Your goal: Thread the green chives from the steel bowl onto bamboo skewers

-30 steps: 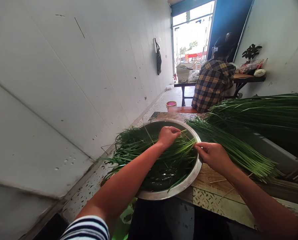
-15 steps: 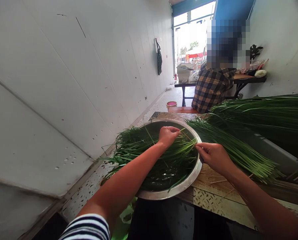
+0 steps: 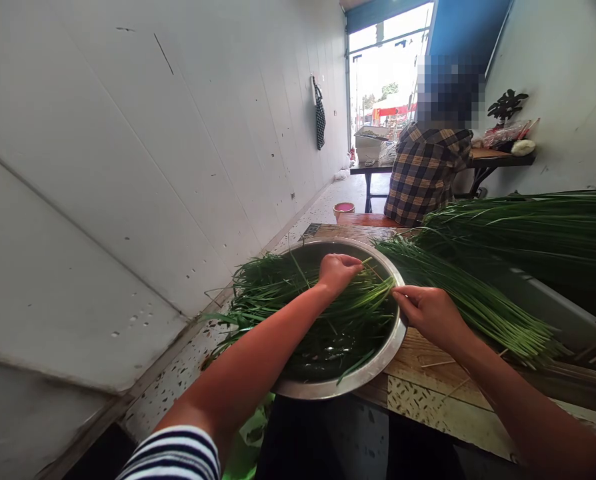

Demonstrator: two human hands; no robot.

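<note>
A big steel bowl stands on the near end of a wooden table, filled with long green chive stalks that spill over its left rim. My left hand hovers over the bowl's middle, fingers pinched on a thin stalk. At the bowl's right rim my right hand is closed, pinching the ends of the stalks. Both hands seem to hold the same strand.
More chive bundles lie across the table on the right, with a larger heap behind. A white wall runs along the left. Farther back a person in a plaid shirt sits at another table; a pink tub is on the floor.
Almost nothing has moved. Both hands stay pinched on the stalks over the bowl; the view has shifted very slightly.
</note>
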